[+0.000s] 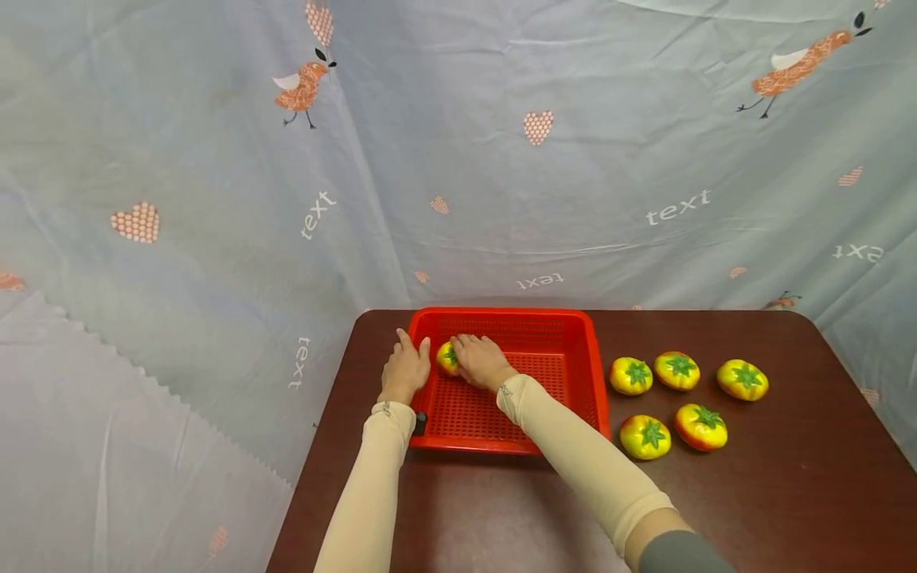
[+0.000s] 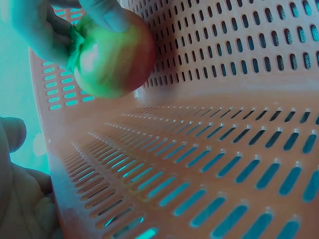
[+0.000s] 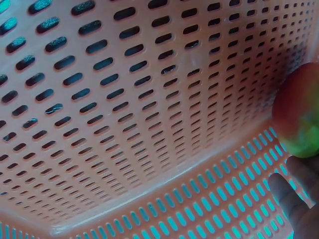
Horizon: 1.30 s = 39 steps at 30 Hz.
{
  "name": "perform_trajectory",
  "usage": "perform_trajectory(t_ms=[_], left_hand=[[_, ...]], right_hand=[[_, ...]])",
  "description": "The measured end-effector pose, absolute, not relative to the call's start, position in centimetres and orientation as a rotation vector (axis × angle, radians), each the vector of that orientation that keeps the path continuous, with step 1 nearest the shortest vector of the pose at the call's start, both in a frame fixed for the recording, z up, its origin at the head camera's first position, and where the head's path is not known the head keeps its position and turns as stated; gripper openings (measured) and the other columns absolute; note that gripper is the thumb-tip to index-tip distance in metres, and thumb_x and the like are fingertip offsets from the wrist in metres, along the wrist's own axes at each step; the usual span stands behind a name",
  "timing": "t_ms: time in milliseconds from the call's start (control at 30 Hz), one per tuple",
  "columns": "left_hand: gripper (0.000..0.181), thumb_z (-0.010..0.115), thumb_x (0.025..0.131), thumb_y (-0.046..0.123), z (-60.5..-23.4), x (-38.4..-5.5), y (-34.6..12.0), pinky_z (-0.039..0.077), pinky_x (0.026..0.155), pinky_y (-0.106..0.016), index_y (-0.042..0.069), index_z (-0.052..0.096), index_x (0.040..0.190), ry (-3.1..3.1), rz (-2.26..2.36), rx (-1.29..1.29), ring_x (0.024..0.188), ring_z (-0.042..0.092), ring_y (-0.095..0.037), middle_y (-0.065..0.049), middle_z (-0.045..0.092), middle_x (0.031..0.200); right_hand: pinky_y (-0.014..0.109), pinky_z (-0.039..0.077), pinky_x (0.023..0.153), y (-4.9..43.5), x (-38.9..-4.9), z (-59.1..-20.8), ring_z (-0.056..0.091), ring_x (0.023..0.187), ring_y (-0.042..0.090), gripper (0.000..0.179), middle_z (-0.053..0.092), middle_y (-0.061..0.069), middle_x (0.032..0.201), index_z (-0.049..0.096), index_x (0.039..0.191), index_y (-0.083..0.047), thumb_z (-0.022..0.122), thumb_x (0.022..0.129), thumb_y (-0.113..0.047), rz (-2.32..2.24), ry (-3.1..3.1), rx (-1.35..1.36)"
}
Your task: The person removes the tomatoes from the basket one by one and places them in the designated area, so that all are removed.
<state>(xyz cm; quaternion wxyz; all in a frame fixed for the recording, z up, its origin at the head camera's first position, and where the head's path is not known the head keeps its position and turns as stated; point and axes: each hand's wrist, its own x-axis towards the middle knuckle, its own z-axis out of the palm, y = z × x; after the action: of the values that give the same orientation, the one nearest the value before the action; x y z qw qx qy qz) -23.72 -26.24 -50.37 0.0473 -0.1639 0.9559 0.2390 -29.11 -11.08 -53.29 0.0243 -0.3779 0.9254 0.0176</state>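
In the head view my right hand [image 1: 483, 362] reaches into the left part of a red plastic basket [image 1: 598, 374] and grips a toy tomato [image 1: 447, 359], yellow and red with a green leafy top. The left wrist view shows that tomato [image 2: 117, 57] held by the fingertips near the perforated wall, above the basket floor. In the right wrist view the tomato [image 3: 301, 114] is cut off by the right edge, with fingers [image 3: 286, 194] just below it. My left hand [image 1: 404, 370] is at the basket's left rim, fingers extended, thumb apart, holding nothing.
Several more yellow-red tomatoes [image 1: 652, 436] lie on the dark brown table [image 1: 802, 469] right of the basket. A patterned grey cloth [image 1: 458, 159] hangs behind the table and along its left side. A small black object [image 1: 419, 422] is by the basket's front left corner.
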Motion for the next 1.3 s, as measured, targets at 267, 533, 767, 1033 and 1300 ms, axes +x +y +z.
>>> perform_trajectory(t_ms=[267,533,767,1033,1300], left_hand=[[0.076,0.025,0.105,0.046,-50.2,-23.6,-26.2,0.036,0.109,-0.059,-0.006,0.0,0.154,2.91,0.729,-0.5,0.129,0.045,-0.05,-0.033,0.031,0.151],[0.076,0.024,0.105,0.047,-50.3,-23.7,-26.4,0.035,0.11,-0.059,-0.005,-0.002,0.154,2.898,0.722,-0.501,0.131,0.043,-0.05,-0.032,0.03,0.152],[0.076,0.024,0.105,0.047,-50.3,-23.7,-26.4,0.035,0.109,-0.059,-0.005,-0.001,0.155,2.904,0.73,-0.492,0.13,0.044,-0.05,-0.032,0.031,0.152],[0.076,0.023,0.105,0.047,-50.4,-23.8,-26.3,0.034,0.11,-0.06,-0.005,-0.003,0.155,2.911,0.728,-0.483,0.131,0.044,-0.05,-0.032,0.03,0.152],[0.076,0.022,0.105,0.047,-50.3,-23.7,-26.5,0.035,0.109,-0.06,-0.006,-0.002,0.154,2.913,0.734,-0.48,0.129,0.045,-0.05,-0.033,0.032,0.15]], right_hand=[[0.042,0.044,0.107,-9.3,-28.9,-52.1,0.051,0.132,0.023,0.066,0.05,0.009,0.146,0.04,0.149,-0.005,0.06,0.096,-0.041,0.009,2.897,-1.221],[0.044,0.045,0.107,-7.4,-29.3,-50.2,0.05,0.133,0.025,0.066,0.049,0.01,0.147,0.042,0.147,-0.004,0.062,0.096,-0.04,-0.08,2.958,-1.261],[0.045,0.047,0.104,-6.0,-29.5,-49.0,0.052,0.13,0.026,0.066,0.051,0.011,0.144,0.043,0.145,-0.002,0.063,0.095,-0.04,-0.101,2.99,-1.325],[0.045,0.048,0.102,-3.9,-29.5,-47.6,0.053,0.129,0.028,0.066,0.051,0.012,0.144,0.043,0.145,-0.002,0.064,0.095,-0.039,-0.14,3.033,-1.373],[0.044,0.048,0.1,-1.1,-29.9,-46.3,0.052,0.13,0.029,0.068,0.051,0.014,0.143,0.043,0.145,-0.001,0.065,0.094,-0.039,-0.218,3.086,-1.37]])
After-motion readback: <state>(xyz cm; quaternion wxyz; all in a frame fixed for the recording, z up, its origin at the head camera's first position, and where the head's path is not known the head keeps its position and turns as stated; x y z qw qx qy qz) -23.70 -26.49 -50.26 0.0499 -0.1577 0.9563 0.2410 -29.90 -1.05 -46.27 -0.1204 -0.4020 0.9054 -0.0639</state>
